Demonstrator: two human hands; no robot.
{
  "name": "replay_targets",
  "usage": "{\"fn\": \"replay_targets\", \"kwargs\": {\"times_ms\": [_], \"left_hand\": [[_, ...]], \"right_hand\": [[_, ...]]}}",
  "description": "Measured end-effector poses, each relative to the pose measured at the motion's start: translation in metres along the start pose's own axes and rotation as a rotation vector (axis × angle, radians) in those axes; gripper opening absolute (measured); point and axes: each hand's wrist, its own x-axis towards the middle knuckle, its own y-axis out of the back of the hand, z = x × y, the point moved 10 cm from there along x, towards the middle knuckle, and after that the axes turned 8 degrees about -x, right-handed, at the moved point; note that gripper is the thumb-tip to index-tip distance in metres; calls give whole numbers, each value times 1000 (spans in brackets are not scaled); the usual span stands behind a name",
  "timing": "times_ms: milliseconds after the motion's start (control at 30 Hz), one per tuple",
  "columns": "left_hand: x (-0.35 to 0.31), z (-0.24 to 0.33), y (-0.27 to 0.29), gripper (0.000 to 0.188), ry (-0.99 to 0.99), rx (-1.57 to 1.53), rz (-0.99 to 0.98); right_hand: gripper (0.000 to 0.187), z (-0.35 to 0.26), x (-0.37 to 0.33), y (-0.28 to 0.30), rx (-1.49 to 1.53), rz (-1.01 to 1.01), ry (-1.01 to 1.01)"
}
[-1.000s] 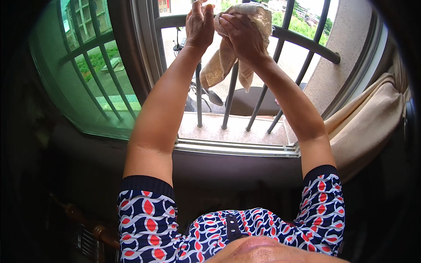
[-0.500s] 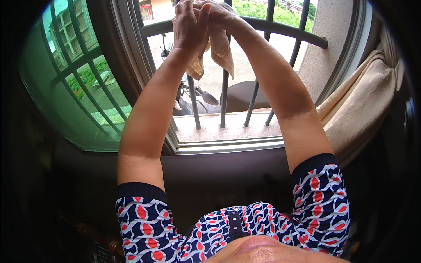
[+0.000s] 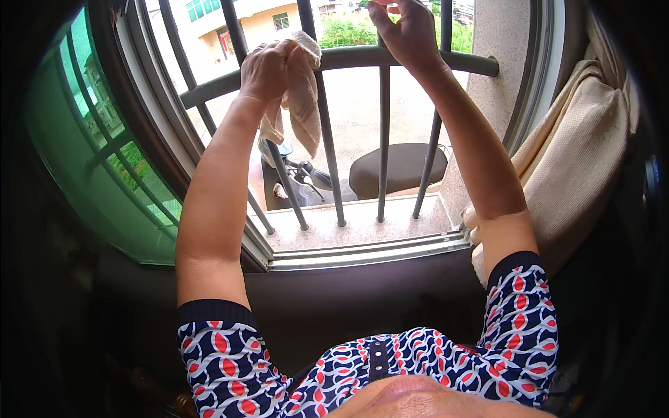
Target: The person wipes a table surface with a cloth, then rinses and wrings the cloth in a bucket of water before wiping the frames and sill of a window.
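My left hand (image 3: 267,72) is closed on a cream cloth (image 3: 304,104) at the horizontal rail (image 3: 348,58) of the dark window bars. Part of the cloth lies over the rail, and its loose ends hang below. To the right, my right hand (image 3: 412,36) is raised above the rail, apart from the cloth. Its thumb and fingers are curled in front of an upright bar (image 3: 384,139). The picture's upper edge cuts off the fingertips, so what they close on does not show.
Green-tinted glass (image 3: 104,160) stands at the left of the window frame (image 3: 362,256). A beige curtain (image 3: 568,153) hangs gathered at the right. Beyond the bars are a pale sill (image 3: 362,230), a parked scooter with a dark seat (image 3: 397,171), and a building (image 3: 258,28).
My hands, together at the cloth before, are now apart: the left with the cloth to the left, the right away to the right. The view has shifted, showing more of the bars.
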Motion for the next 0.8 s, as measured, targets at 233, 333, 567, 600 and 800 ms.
{"fn": "replay_targets", "kwargs": {"times_ms": [233, 333, 567, 600, 800], "left_hand": [[51, -10, -25, 65, 160, 21, -229], [40, -27, -42, 62, 188, -223, -268], [-20, 15, -11, 35, -81, 139, 471], [-22, 18, -7, 31, -88, 199, 491], [-47, -31, 41, 22, 20, 271, 553]], "right_hand": [[72, 92, -22, -18, -699, -245, 85], [75, 101, -29, -43, -724, -472, 41], [68, 73, -39, -44, -627, -740, -215], [68, 72, -35, -42, -648, -754, -214], [69, 60, -20, -36, -661, -707, -153]]}}
